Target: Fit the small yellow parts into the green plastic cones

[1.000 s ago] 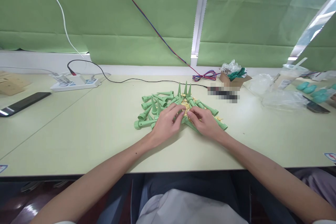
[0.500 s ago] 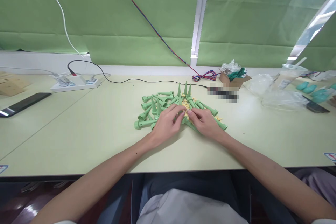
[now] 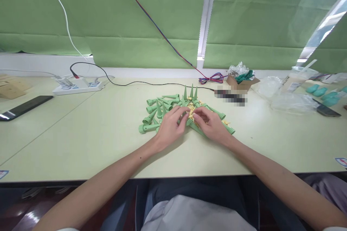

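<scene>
1. The left hand and the right hand face each other over the middle of the heap, near but apart. In each, the thumb bends toward the first finger. Whether a small piece is pinched in either, I cannot tell, because the fingers hide it.
2. Between and behind the fingertips lie the yellow pieces, many and tiny. Probably the hands are kept low and close together because such small parts need the fingertips.
3. The green spikes lie on both sides of the yellow pieces, many on their side, mostly to the left. This seems to keep both kinds within short reach. Three upright spikes stand behind with their points up, perhaps resting on their wide ends.
4. The hands cover part of the heap, so some spikes below them cannot be seen well.
5. Behind the heap, a black cable runs across the table from the power strip to a blurred dark thing.
6. A small box, a cup and a plastic bag are to the right, a phone far left; none blocks the hands.
</scene>
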The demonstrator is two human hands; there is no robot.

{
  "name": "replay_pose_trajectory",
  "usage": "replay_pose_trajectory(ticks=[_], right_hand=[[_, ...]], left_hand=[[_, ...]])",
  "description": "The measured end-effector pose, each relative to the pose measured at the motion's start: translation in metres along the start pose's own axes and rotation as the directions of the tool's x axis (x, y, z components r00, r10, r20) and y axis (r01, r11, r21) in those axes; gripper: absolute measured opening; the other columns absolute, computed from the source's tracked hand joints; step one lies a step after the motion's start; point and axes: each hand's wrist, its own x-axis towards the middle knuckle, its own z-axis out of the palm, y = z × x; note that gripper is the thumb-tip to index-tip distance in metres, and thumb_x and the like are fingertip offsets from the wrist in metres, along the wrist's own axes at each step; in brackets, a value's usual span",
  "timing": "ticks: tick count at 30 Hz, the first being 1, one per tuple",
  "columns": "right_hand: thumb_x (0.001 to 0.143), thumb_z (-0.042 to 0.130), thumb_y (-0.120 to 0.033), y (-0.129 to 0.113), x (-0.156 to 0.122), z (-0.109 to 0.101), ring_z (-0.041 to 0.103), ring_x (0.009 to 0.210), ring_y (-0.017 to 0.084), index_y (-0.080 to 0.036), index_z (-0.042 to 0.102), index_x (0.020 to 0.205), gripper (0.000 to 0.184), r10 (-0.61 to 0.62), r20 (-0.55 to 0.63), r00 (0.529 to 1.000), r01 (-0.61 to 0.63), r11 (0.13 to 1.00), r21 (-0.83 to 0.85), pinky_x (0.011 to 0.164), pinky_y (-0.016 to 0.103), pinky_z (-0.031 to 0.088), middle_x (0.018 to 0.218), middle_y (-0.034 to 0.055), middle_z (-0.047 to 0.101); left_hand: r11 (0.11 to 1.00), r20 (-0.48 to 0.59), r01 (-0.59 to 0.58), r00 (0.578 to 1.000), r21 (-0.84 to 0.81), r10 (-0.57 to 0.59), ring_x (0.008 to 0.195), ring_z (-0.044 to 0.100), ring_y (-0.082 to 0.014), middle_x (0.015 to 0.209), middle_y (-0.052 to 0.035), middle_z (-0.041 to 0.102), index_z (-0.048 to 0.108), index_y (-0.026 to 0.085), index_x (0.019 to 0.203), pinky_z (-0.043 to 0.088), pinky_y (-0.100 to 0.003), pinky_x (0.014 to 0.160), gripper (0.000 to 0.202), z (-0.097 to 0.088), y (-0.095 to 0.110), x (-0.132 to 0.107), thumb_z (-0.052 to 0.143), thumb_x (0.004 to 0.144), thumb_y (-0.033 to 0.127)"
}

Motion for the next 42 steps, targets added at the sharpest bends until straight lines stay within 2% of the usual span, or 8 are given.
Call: replay_pose_trajectory(ticks=[4, 13, 22, 28, 33, 38, 42], right_hand=[[0.100, 0.050, -0.035, 0.0021, -0.0006, 0.0001, 0.054, 0.063, 0.016, -0.023, 0.058, 0.103, 0.014, -0.022, 0.036, 0.999, 0.021, 0.999, 0.034, 0.061, 0.031, 0.046, 0.082, 0.0032, 0.064], [0.100, 0.049, -0.033, 0.0013, -0.0002, 0.0004, 0.049, 0.059, 0.015, -0.023, 0.054, 0.093, 0.013, -0.014, 0.050, 0.999, 0.011, 0.999, 0.049, 0.058, 0.029, 0.042, 0.070, -0.0006, 0.056], [0.101, 0.047, -0.033, -0.0010, 0.0013, -0.0001, 0.041, 0.053, 0.014, -0.022, 0.051, 0.079, 0.024, -0.015, 0.024, 1.000, 0.016, 0.998, -0.067, 0.055, 0.029, 0.034, 0.058, -0.0035, 0.048], [0.101, 0.044, -0.034, -0.0010, 0.0016, -0.0002, 0.035, 0.052, 0.013, -0.022, 0.041, 0.069, 0.034, -0.027, 0.010, 1.000, 0.028, 0.992, -0.123, 0.054, 0.030, 0.030, 0.055, -0.0036, 0.043], [0.101, 0.043, -0.035, 0.0004, 0.0022, 0.0007, 0.033, 0.053, 0.013, -0.022, 0.036, 0.066, 0.038, -0.040, 0.001, 0.999, 0.039, 0.989, -0.140, 0.053, 0.030, 0.029, 0.056, -0.0030, 0.044], [0.102, 0.043, -0.038, -0.0003, 0.0019, 0.0007, 0.036, 0.052, 0.014, -0.023, 0.040, 0.068, 0.038, -0.020, -0.001, 1.000, 0.020, 0.993, -0.119, 0.053, 0.030, 0.031, 0.055, -0.0029, 0.043], [0.102, 0.046, -0.040, -0.0008, 0.0009, -0.0001, 0.048, 0.057, 0.016, -0.023, 0.055, 0.084, 0.026, 0.005, 0.025, 1.000, -0.004, 0.999, -0.052, 0.057, 0.030, 0.040, 0.065, -0.0002, 0.056]], left_hand=[[1.000, -0.005, 0.005, 1.000, -0.011, -0.005, 0.077, 0.061, -0.0130, 0.093, -0.0024, 0.066, 0.065, 0.019, 0.107, 0.048, -0.025, 0.068, 0.018, -0.0002, 0.0005, 0.0002, 0.049, 0.099, 0.019], [1.000, 0.030, 0.009, 1.000, -0.008, -0.009, 0.080, 0.061, -0.0141, 0.093, -0.0029, 0.066, 0.065, 0.019, 0.106, 0.049, -0.026, 0.069, 0.018, -0.0006, 0.0013, -0.0005, 0.049, 0.099, 0.020], [1.000, 0.045, -0.011, 0.999, -0.020, 0.012, 0.081, 0.062, -0.0146, 0.093, -0.0031, 0.066, 0.065, 0.019, 0.107, 0.049, -0.026, 0.069, 0.018, 0.0000, 0.0015, -0.0010, 0.049, 0.100, 0.020], [0.999, 0.045, -0.031, 0.998, -0.028, 0.032, 0.077, 0.060, -0.0133, 0.090, -0.0026, 0.065, 0.065, 0.019, 0.107, 0.049, -0.026, 0.068, 0.018, 0.0005, 0.0021, -0.0010, 0.049, 0.100, 0.020], [0.999, 0.052, -0.028, 0.998, -0.030, 0.030, 0.077, 0.061, -0.0139, 0.090, -0.0030, 0.065, 0.065, 0.019, 0.107, 0.050, -0.026, 0.069, 0.018, 0.0006, 0.0025, -0.0005, 0.049, 0.100, 0.020], [1.000, 0.051, -0.019, 0.999, -0.015, 0.020, 0.082, 0.062, -0.0150, 0.093, -0.0037, 0.066, 0.065, 0.019, 0.108, 0.050, -0.027, 0.070, 0.019, 0.0005, 0.0020, -0.0004, 0.048, 0.100, 0.019], [1.000, 0.038, -0.005, 0.999, -0.008, 0.005, 0.079, 0.061, -0.0148, 0.093, -0.0037, 0.066, 0.065, 0.019, 0.108, 0.049, -0.027, 0.068, 0.019, -0.0004, 0.0014, 0.0002, 0.048, 0.100, 0.021]])
